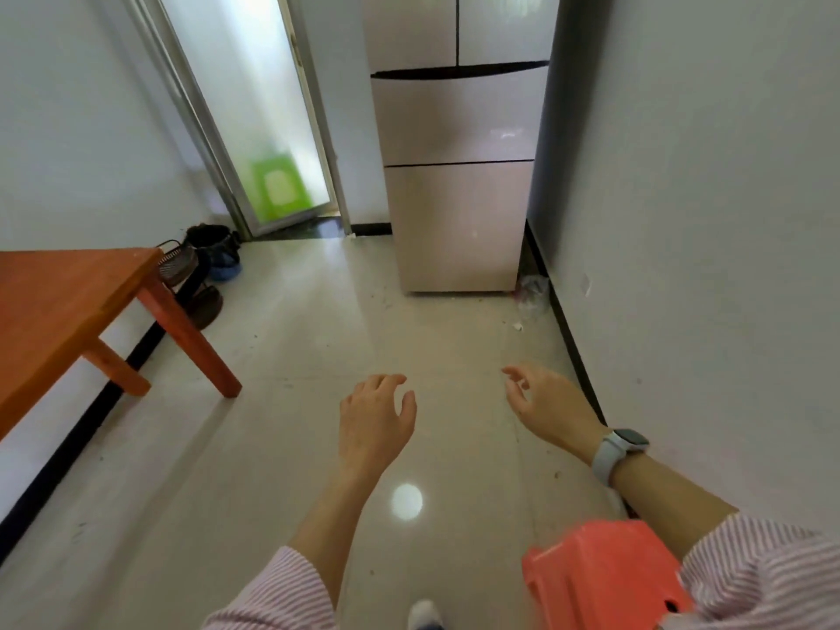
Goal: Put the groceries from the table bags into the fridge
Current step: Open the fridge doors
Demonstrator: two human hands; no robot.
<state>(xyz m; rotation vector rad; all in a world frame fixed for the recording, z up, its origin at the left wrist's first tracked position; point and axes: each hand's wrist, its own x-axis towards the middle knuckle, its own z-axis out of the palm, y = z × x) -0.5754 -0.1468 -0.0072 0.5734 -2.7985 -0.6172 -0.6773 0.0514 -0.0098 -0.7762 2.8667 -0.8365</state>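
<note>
— Fridge (pixel 459 175): where stood, and how looked?

— Stood upright at the far end of the floor (pixel 282 425), straight ahead, tucked against the right-hand wall (pixel 704 220). Pale pinkish-beige and glossy. Two doors side by side at the top, split by a dark vertical seam; below a dark horizontal gap, two wide drawer fronts stacked one over the other. All shut.

— And the hands?

— Left hand (pixel 375 418) reached forward over the floor, fingers relaxed and slightly curled, grasping nothing. Right hand (pixel 543 397) likewise slack and empty, a pale watch (pixel 616 450) strapped on its wrist. Striped pink sleeves pushed up both forearms.

— Anything else around?

— Orange-brown wooden table (pixel 59 311) at the left edge, only a bare corner showing. Dark baskets (pixel 182 263) on the floor just beyond it, near a frosted glass door (pixel 263 129). Coral plastic stool (pixel 604 575) low at the right, beside the right sleeve. Crumpled clear plastic (pixel 532 291) on the floor at the fridge's right foot.
</note>
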